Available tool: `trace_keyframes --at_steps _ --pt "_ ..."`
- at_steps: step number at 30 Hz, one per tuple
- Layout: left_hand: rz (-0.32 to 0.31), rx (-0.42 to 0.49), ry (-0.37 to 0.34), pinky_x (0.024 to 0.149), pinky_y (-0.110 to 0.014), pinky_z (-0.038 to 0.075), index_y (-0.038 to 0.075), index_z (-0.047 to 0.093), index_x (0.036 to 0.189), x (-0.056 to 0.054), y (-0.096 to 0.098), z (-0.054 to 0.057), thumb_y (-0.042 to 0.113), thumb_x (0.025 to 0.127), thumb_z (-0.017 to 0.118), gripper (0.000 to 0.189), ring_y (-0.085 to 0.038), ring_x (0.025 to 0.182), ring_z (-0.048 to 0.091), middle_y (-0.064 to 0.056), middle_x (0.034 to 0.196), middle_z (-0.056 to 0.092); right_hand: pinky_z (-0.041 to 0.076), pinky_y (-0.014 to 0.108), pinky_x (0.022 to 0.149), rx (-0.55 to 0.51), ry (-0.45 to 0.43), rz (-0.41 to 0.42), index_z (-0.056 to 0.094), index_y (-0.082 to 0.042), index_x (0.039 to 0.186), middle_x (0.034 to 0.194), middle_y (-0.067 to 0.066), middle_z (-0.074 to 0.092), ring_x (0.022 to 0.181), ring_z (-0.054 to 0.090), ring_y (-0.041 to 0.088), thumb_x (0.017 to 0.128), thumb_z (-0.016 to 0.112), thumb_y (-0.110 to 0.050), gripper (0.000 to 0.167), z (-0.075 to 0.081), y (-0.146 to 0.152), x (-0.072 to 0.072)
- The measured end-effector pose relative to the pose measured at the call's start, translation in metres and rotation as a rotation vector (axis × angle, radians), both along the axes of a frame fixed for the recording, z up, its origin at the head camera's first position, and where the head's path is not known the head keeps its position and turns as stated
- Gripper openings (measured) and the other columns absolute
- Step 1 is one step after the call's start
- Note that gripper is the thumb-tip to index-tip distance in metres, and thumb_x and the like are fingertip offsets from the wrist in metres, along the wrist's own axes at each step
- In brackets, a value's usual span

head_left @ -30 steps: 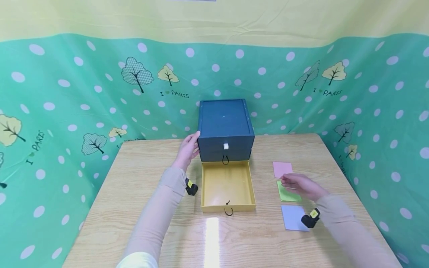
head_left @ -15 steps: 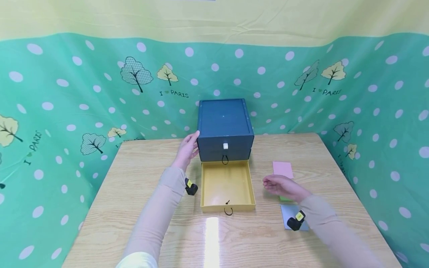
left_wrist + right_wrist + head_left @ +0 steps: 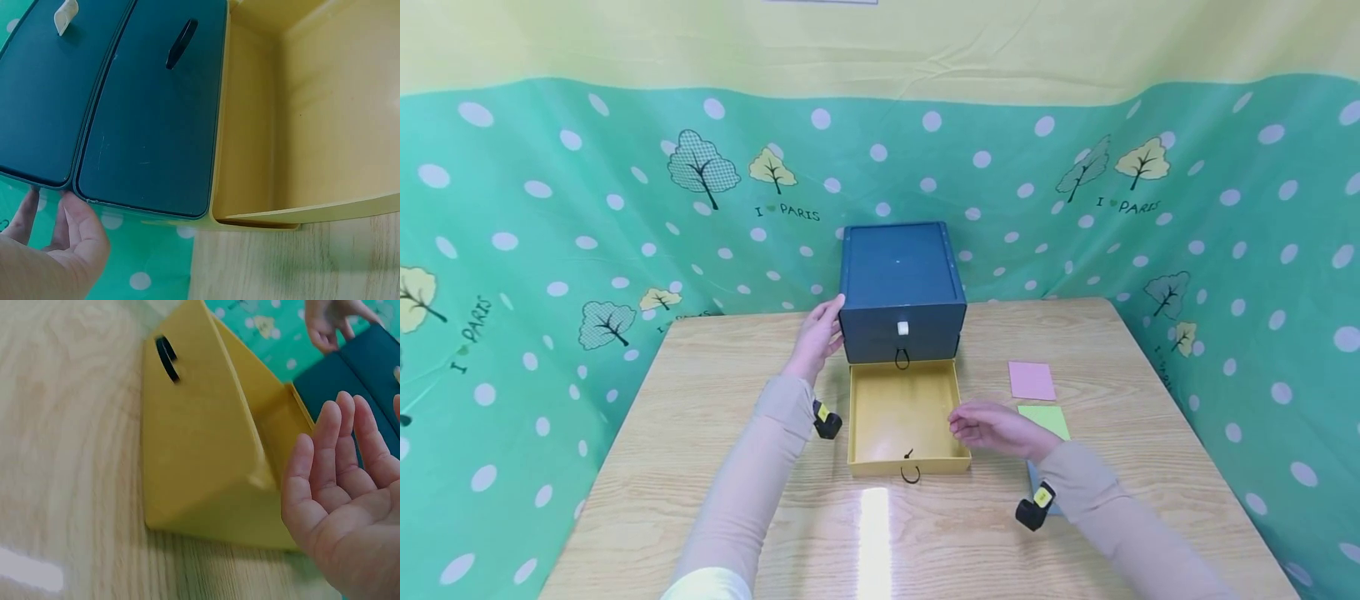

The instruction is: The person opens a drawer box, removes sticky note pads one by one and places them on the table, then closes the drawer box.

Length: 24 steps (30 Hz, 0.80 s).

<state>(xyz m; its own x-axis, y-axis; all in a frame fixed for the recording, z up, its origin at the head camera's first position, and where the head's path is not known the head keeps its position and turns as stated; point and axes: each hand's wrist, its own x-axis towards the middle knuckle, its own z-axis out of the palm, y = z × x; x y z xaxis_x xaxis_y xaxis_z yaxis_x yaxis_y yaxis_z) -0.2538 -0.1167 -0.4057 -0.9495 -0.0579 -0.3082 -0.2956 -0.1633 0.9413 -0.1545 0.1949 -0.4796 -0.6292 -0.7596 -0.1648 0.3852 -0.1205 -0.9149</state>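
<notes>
A dark blue drawer unit (image 3: 901,267) stands at the back of the table, a white knob (image 3: 902,328) on its upper front and a black loop lower down. Its yellow bottom drawer (image 3: 904,408) is pulled out toward me, with nothing inside. My left hand (image 3: 817,337) rests against the unit's left side; in the left wrist view its fingertips (image 3: 75,203) touch the blue casing edge. Over the drawer's right wall is my right hand (image 3: 1000,429), holding nothing. The right wrist view has its palm (image 3: 356,519) turned up with fingers slightly bent, beside the yellow drawer (image 3: 194,425).
To the right lie a pink paper square (image 3: 1032,381), a green one (image 3: 1047,418) and a blue one (image 3: 1035,479), the latter two partly covered by my right arm. A polka-dot curtain (image 3: 715,250) surrounds the table (image 3: 730,375) at the back and sides.
My right hand has moved left from above the green paper square to the yellow drawer's right wall. My left hand stays on the drawer unit's side.
</notes>
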Motion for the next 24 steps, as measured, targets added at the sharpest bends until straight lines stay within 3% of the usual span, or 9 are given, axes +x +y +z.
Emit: trace_keyframes --at_steps 11,14,18,21,24 --pt "0.002 0.011 -0.004 0.101 -0.038 0.04 0.009 0.046 0.135 -0.001 0.0 0.0 0.042 0.095 0.054 0.053 -0.025 0.119 0.047 -0.007 0.131 0.047 0.046 0.036 0.098 0.112 0.113 0.141 0.06 -0.012 0.112 0.105 -0.006 0.065 0.099 0.061 0.01 0.102 0.038 -0.014 0.024 0.011 -0.024 0.015" --pt "0.009 0.007 -0.006 0.099 -0.036 0.041 0.009 0.046 0.135 -0.002 0.0 -0.001 0.042 0.095 0.054 0.052 -0.024 0.117 0.048 -0.006 0.129 0.048 0.045 0.042 0.099 0.115 0.128 0.21 0.056 -0.001 0.118 0.109 -0.004 0.064 0.101 0.06 0.01 0.102 0.037 -0.017 0.029 0.014 -0.028 0.019" --pt "0.022 0.006 -0.008 0.092 -0.032 0.042 0.01 0.047 0.134 -0.003 0.001 -0.002 0.041 0.094 0.054 0.051 -0.021 0.11 0.049 -0.005 0.124 0.05 0.045 0.05 0.098 0.15 0.108 0.341 0.038 0.017 0.129 0.121 0.017 0.058 0.103 0.059 0.013 0.103 0.036 -0.021 0.046 0.012 -0.034 0.027" --pt "0.026 0.008 -0.007 0.091 -0.032 0.042 0.01 0.048 0.134 -0.003 0.001 -0.003 0.041 0.094 0.055 0.051 -0.02 0.109 0.049 -0.005 0.124 0.05 0.045 0.052 0.096 0.206 0.059 0.41 0.033 0.017 0.133 0.129 0.034 0.046 0.104 0.058 0.017 0.102 0.037 -0.024 0.051 0.007 -0.039 0.034" --pt "0.024 0.008 -0.007 0.093 -0.033 0.041 0.01 0.048 0.134 -0.003 0.001 -0.003 0.041 0.094 0.055 0.052 -0.021 0.11 0.048 -0.006 0.126 0.049 0.047 0.048 0.095 0.257 0.012 0.428 0.037 0.014 0.133 0.13 0.036 0.045 0.105 0.059 0.02 0.102 0.039 -0.025 0.05 0.0 -0.042 0.041"
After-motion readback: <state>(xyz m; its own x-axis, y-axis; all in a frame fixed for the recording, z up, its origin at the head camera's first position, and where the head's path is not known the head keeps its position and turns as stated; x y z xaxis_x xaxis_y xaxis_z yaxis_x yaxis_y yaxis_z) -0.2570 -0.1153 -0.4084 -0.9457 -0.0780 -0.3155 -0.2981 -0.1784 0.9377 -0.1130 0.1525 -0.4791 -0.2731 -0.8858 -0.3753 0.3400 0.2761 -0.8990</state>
